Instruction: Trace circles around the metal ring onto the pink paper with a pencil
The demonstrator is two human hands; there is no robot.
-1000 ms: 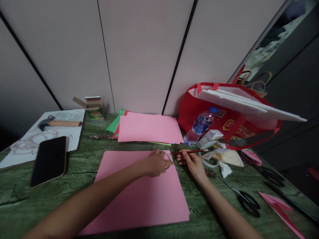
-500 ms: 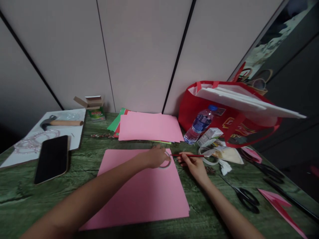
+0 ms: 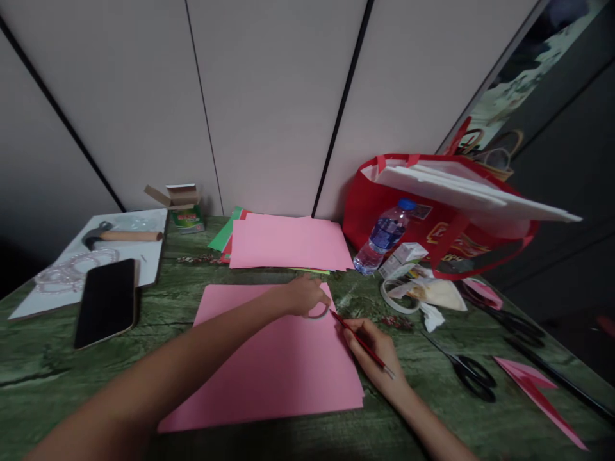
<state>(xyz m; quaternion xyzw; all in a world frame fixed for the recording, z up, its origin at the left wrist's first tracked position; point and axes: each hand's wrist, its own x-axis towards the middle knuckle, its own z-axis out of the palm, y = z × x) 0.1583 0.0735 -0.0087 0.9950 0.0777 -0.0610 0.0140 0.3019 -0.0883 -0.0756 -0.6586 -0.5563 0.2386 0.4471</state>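
Note:
A pink sheet of paper lies in front of me, with another edge showing beneath it at the lower right corner. On its far right corner, my left hand holds a thin greyish ring flat against the paper, partly hiding it under the fingers. My right hand, its fingers closed, grips a red pencil beside the paper's right edge. The pencil's tip points at the ring and is close to its right side; I cannot tell whether they touch.
Coloured paper is stacked behind. A water bottle, small carton, tape roll and red bag stand right, with scissors and folded pink paper nearer. A phone and hammer lie left.
My right hand has come nearer and turned the pencil from lying sideways to slanting, its tip lower toward the ring's right side. My left hand stays at the ring.

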